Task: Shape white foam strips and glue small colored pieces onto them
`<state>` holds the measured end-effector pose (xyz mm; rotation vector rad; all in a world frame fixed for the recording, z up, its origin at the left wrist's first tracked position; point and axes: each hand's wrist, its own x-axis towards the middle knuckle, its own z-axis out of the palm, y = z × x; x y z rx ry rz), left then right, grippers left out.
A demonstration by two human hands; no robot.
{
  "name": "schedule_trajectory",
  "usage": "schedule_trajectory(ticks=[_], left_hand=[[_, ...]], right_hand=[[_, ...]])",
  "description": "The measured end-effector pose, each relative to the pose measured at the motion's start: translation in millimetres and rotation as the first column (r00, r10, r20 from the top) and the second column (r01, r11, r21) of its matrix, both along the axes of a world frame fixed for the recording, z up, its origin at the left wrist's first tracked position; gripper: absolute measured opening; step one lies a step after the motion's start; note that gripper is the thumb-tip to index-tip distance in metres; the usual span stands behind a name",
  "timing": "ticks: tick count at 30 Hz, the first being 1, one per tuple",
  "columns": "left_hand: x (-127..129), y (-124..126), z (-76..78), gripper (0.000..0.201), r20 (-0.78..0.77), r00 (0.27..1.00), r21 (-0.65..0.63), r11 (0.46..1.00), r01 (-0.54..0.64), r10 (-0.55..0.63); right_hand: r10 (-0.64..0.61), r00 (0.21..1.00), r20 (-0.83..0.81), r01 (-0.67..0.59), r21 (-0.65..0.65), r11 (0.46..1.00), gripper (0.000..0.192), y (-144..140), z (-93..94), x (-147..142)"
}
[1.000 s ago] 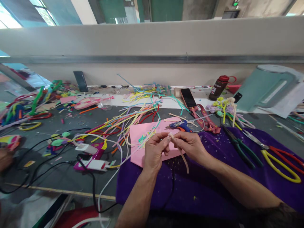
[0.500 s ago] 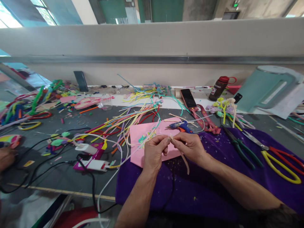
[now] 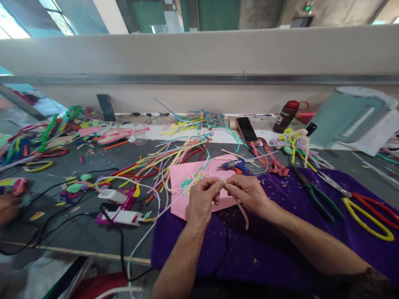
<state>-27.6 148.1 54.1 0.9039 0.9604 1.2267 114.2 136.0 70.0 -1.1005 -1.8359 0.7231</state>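
Fingertip to fingertip, my left hand and my right hand pinch a pale cream pipe cleaner between them. Its free end hangs down below my right hand; the part at the fingertips is small and mostly covered. Both hands are above a pink sheet, which bears short cut pieces in green and yellow. Just beyond my fingers a blue glue gun lies on the sheet. Beneath is a purple cloth.
Pliers and red-and-yellow-handled scissors lie at right. Loose pipe cleaners spread behind the sheet. A phone, bottle and kettle stand farther back. Cables run from a power strip. Another person's hand shows at far left.
My hands keep the same pinch on the pipe cleaner, with hardly any movement. At the far left, the other person's hand has shifted slightly.
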Motion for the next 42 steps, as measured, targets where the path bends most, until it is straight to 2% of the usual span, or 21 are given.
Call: schedule_trajectory(ticks=[6, 14, 20, 25, 31, 38, 42], left_hand=[[-0.4, 1.7, 3.7, 0.029, 0.062, 0.998, -0.024, 0.999, 0.028, -0.026], [-2.9, 2.0, 2.7, 0.023, 0.07, 0.995, -0.026, 0.997, 0.074, -0.072], [-3.2, 2.0, 1.4, 0.023, 0.115, 0.988, -0.032, 0.994, 0.106, -0.101], [-5.7, 3.1, 0.4, 0.03, 0.17, 0.982, -0.006, 0.996, 0.088, -0.086], [-6.8, 2.9, 1.4, 0.021, 0.158, 0.982, 0.011, 0.995, 0.103, -0.103], [-10.9, 1.5, 4.7, 0.035, 0.162, 0.964, -0.049, 0.974, 0.222, -0.211], [-12.1, 0.8, 5.0, 0.03, 0.195, 0.956, -0.075, 0.968, 0.239, -0.221]], right_hand=[[0.018, 0.999, -0.03, -0.02, -0.051, 0.999, 0.032, -0.8, 1.4, -0.9], [0.041, 0.996, -0.083, -0.051, -0.126, 0.991, 0.033, 1.1, 0.5, -0.6], [0.067, 0.979, -0.194, -0.114, -0.241, 0.964, 0.034, 1.2, 0.2, 1.4], [0.049, 0.954, -0.295, -0.144, -0.312, 0.939, 0.033, 1.7, 0.9, 1.2], [0.04, 0.943, -0.33, -0.156, -0.334, 0.93, 0.035, 2.7, 1.0, 1.4], [0.106, 0.925, -0.365, -0.248, -0.367, 0.897, 0.031, 2.7, -3.3, 2.4], [0.12, 0.916, -0.383, -0.275, -0.379, 0.884, 0.03, 2.3, -4.8, 1.9]])
